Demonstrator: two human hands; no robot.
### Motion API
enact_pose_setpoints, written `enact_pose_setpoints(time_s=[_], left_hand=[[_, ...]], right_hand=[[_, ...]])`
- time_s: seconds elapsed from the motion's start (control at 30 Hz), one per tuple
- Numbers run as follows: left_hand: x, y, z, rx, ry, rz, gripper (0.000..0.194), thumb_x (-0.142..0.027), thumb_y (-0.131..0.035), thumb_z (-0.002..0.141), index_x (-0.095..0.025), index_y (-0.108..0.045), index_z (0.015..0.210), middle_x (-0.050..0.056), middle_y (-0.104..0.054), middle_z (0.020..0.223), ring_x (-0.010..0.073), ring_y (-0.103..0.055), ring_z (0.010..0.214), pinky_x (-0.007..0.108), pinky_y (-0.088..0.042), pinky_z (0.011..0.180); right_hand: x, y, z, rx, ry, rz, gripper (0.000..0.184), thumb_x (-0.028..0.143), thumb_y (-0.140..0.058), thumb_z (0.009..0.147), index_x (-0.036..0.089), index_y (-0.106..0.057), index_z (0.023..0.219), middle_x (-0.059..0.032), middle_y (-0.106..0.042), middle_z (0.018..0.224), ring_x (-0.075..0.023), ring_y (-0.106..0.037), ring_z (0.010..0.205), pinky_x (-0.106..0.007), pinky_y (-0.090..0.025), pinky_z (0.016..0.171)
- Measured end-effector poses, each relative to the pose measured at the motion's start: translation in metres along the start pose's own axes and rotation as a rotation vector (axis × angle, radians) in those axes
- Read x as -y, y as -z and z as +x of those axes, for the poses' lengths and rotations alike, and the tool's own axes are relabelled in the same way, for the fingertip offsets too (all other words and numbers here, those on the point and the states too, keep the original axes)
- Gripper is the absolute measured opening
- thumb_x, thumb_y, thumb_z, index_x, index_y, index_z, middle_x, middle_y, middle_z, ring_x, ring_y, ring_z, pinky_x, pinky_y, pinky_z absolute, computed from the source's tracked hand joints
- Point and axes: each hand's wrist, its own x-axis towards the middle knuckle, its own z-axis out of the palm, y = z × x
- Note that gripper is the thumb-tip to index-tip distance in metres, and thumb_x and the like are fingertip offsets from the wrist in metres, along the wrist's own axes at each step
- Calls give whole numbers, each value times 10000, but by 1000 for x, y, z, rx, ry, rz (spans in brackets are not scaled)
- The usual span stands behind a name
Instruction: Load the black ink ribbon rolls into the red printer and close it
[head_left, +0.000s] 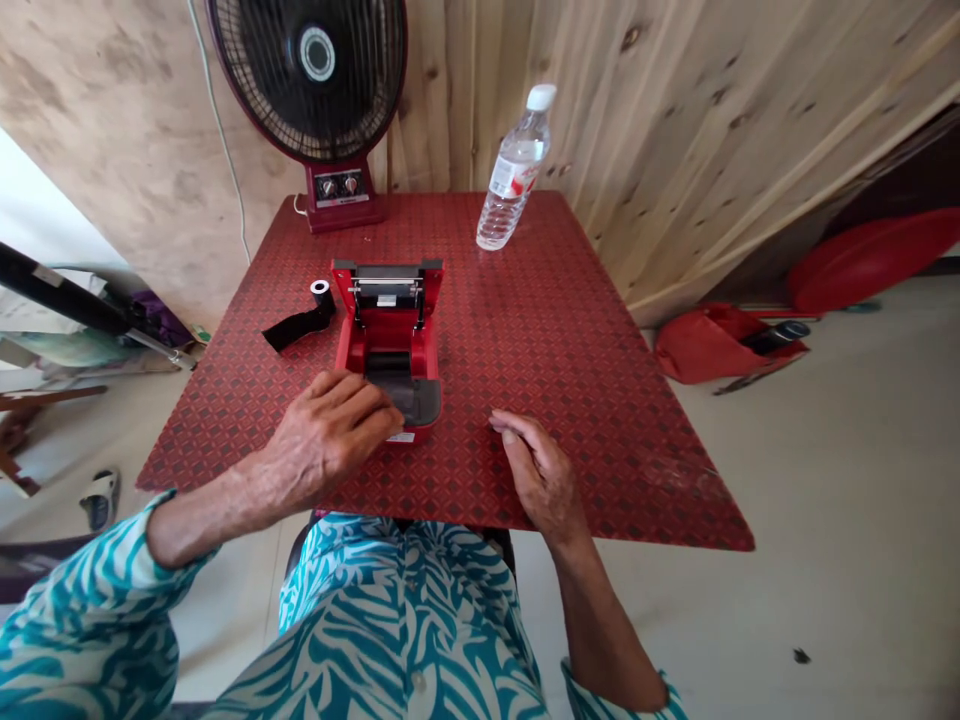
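While the left hand (324, 435) curves over the front of the open red receipt printer (388, 340), grip uncertain, the right hand (538, 470), fingers bunched on nothing, rests mid-frame, red tabletop (600, 440) extending rightward.

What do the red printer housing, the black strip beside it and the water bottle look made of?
The red printer housing looks like moulded plastic: glossy, with smooth rounded corners. The black strip has a matte finish and unwinds from a small roll; it could be film or fabric ribbon, I can't tell which. The water bottle looks like thin, clear plastic, with a ridged wall and a white cap.
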Motion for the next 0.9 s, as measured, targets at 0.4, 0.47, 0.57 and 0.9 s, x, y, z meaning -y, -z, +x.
enact_pose_setpoints(time_s=[0.4, 0.47, 0.57, 0.9], left_hand=[[-26, -23, -32, -163, 208, -58, 297, -153, -580, 919, -201, -592, 1212, 96, -693, 1067, 237, -611, 995, 419, -474, 894], [-27, -26, -33, -187, 218, -61, 315, -137, -585, 911, -201, -582, 1219, 92, -692, 1078, 238, -603, 1019, 428, -464, 926], [-29, -30, -33, -214, 236, -72, 318, -128, -584, 905, -195, -586, 1215, 96, -693, 1069, 239, -604, 1031, 435, -461, 945], [-29, -35, -37, -227, 273, -93, 359, -144, -617, 889, -226, -590, 1238, 89, -705, 1086, 240, -624, 1047, 464, -441, 1002]], right_hand=[[61, -28, 114, 6, 113, 264, 493, 603, -387, 951, 317, -492, 1339, -54, -533, 1421, -222, -540, 1271, -449, -429, 1089], [59, -42, 141, 35, 118, 305, 532, 656, -364, 932, 320, -502, 1320, -47, -544, 1411, -231, -539, 1270, -462, -442, 1068], [56, -53, 157, 16, 91, 366, 522, 668, -321, 934, 306, -567, 1220, -40, -634, 1282, -220, -593, 1186, -457, -472, 1020], [62, -47, 101, -40, 75, 318, 261, 493, -598, 852, 242, -630, 787, -55, -621, 1149, -221, -594, 1114, -401, -496, 957]])
